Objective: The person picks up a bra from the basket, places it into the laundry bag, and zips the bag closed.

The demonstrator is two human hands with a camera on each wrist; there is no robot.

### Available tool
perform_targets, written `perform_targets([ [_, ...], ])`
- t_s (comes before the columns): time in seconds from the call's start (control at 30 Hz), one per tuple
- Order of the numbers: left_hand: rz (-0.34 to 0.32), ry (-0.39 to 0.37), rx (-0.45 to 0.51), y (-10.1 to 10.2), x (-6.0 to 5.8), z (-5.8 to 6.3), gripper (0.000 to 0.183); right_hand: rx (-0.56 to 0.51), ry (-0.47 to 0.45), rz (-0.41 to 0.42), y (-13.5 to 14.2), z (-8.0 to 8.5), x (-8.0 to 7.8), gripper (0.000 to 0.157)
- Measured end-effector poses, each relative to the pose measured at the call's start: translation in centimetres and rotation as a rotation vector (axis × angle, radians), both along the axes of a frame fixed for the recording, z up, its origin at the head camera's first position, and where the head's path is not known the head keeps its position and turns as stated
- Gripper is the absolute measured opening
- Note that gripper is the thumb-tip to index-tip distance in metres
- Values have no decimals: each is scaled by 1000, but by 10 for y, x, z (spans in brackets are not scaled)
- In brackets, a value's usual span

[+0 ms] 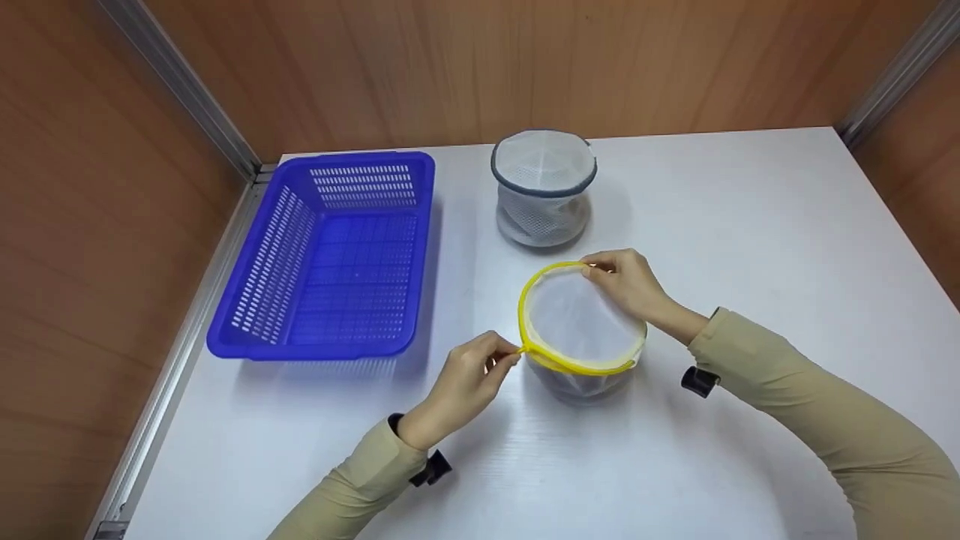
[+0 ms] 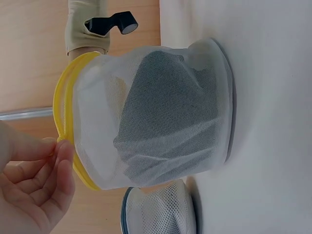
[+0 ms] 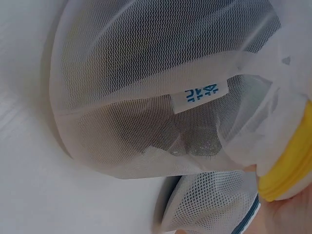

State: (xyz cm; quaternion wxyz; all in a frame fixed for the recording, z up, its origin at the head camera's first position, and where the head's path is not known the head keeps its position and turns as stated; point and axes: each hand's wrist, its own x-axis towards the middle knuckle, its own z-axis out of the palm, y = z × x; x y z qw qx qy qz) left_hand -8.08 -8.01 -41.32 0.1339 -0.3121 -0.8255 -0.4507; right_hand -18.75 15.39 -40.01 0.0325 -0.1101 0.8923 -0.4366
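Observation:
A white mesh laundry bag (image 1: 583,311) with a yellow zipper around its round top stands upright on the table. My left hand (image 1: 472,379) pinches the zipper pull at the near left of the rim, between thumb and fingertips. On the far right side, my right hand (image 1: 631,283) grips the yellow rim with thumb and fingers. In the left wrist view the bag's side (image 2: 156,117) is creased, and a dark area shows through the mesh. A white label with blue print (image 3: 200,96) shows on the bag in the right wrist view.
Behind it stands a second mesh laundry bag (image 1: 544,214) with a dark blue-grey rim. To the left lies a blue slotted plastic basket (image 1: 424,255). Wooden panels (image 1: 480,67) border the white table (image 1: 757,225) at the back and sides.

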Motion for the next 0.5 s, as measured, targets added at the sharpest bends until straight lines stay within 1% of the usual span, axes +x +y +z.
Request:
perform_targets([
  [0.1, 4, -12, 10, -1, -1, -1, 3, -1, -9, -20, 0, 0, 2, 23],
  [0.23, 22, -25, 13, -4, -4, -2, 3, -3, -67, -20, 2, 0, 2, 26],
  [0.33, 50, -34, 14, -7, -7, -3, 3, -1, -147, 6, 7, 2, 2, 27],
  [0.5, 108, -52, 12, -12, -14, -3, 4, 21, -282, 96, 17, 8, 1, 30],
])
